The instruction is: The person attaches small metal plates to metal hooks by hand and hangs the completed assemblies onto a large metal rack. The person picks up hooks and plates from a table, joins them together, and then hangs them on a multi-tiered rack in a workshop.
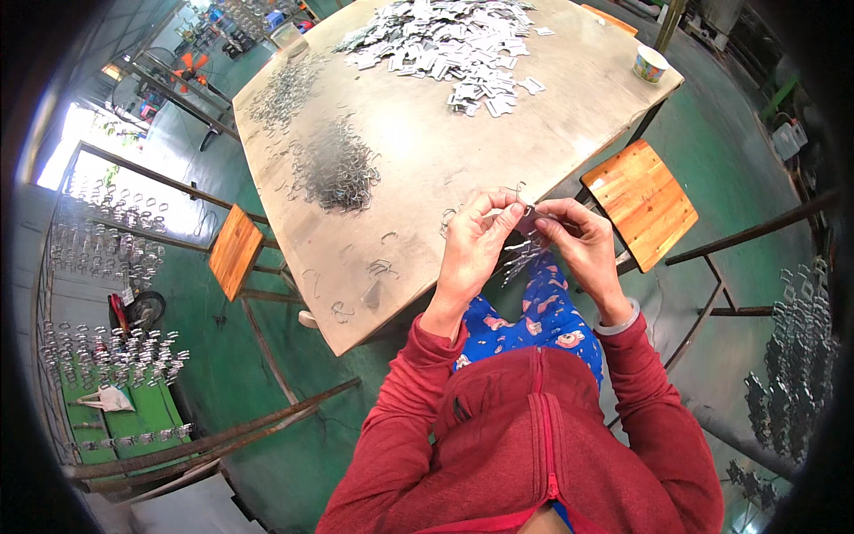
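My left hand (476, 242) and my right hand (583, 242) meet just off the table's near edge, fingertips almost touching. Both are closed in a pinch on a small metal piece (530, 212), largely covered by the fingers. Thin wire hooks (519, 258) dangle in a bunch beneath the fingertips, over my lap. Which hand carries the bunch I cannot tell. On the table (427, 169), a dense heap of bent wire hooks (338, 169) lies to the left. Farther back is a large pile of flat, notched metal plates (445, 44).
A paper cup (650, 64) stands near the table's right corner. Wooden stools flank the table, one on the right (642, 205) and one on the left (235, 251). Metal racks hung with linked pieces stand at the left (111, 356) and right (792, 365).
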`<state>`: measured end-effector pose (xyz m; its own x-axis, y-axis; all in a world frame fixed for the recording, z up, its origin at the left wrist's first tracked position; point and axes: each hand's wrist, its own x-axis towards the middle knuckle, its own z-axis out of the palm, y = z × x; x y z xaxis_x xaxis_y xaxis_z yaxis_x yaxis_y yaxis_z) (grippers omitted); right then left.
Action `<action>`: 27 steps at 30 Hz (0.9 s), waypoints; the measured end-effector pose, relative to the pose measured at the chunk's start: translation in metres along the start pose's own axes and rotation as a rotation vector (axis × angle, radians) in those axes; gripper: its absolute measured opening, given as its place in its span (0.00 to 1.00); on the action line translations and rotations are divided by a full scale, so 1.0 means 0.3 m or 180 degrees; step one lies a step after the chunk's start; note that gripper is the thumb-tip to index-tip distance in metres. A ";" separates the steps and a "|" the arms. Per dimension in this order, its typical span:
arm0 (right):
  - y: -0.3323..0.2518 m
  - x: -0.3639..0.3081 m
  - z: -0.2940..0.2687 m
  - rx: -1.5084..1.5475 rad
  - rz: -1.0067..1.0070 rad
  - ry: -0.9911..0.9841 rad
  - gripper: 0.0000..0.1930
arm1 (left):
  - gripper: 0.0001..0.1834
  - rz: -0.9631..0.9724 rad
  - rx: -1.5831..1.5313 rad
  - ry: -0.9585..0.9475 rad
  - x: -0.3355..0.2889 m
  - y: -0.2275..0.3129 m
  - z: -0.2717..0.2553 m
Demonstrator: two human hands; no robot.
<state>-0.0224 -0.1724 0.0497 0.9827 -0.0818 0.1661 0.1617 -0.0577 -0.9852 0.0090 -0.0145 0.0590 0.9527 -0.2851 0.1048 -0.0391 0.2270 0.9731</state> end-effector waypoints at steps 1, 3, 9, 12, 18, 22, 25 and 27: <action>-0.011 -0.006 -0.002 0.0014 0.0098 0.0008 0.07 | 0.10 -0.0034 -0.0086 0.0076 -0.004 -0.004 0.006; -0.010 -0.013 -0.007 0.0025 0.0219 0.0052 0.07 | 0.09 -0.0109 -0.0310 0.0096 -0.006 -0.003 0.022; 0.001 -0.016 -0.013 0.0035 -0.0391 0.0290 0.08 | 0.07 -0.0354 -0.0664 0.0161 0.000 0.022 0.052; -0.021 -0.016 -0.023 -0.0401 -0.0777 0.0391 0.07 | 0.07 0.0212 -0.0207 0.0296 0.006 0.044 0.096; -0.128 -0.015 -0.107 -0.0790 -0.1872 0.1259 0.14 | 0.05 0.1907 0.1100 0.0013 0.066 0.137 0.251; -0.254 -0.115 -0.209 -0.0916 -0.2202 0.1630 0.16 | 0.06 0.2799 0.1487 -0.0529 0.053 0.252 0.403; -0.329 -0.146 -0.256 -0.0513 -0.2568 0.1942 0.10 | 0.10 0.2769 0.1356 -0.0788 0.016 0.321 0.490; -0.400 -0.197 -0.288 -0.0184 -0.2739 0.1957 0.08 | 0.13 0.2813 0.1129 -0.0795 -0.031 0.365 0.542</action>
<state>-0.1076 -0.2467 0.1619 0.3218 -0.4794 0.8165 0.7614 -0.3816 -0.5242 -0.0532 -0.1383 0.1980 0.4475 -0.3451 0.8250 -0.8338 0.1723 0.5244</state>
